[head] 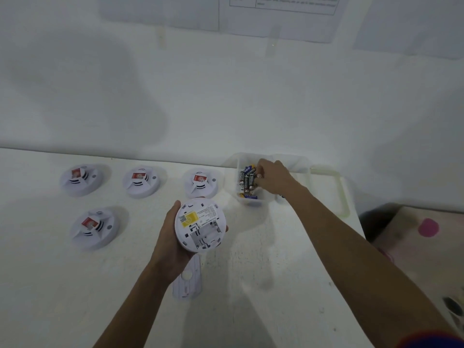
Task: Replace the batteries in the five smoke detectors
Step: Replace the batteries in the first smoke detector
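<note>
While four smoke detectors (81, 180) sit face-up and seemingly untouched at the worktop's (288, 285) far left, your left hand (168, 237) grips the fifth detector (200, 225) upside down, its battery bay open and seemingly empty. Farther right, your right hand's (273, 177) fingers (259, 175) pinch among the batteries (247, 181) in the bin (251, 200).

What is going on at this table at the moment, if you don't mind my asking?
A person is swapping smoke detector batteries. The left hand holds one detector turned back-up, its battery bay open and apparently empty. The right hand reaches into a clear bin of batteries. A removed cover plate lies on the table, and four other detectors sit face-up to the left.
</note>
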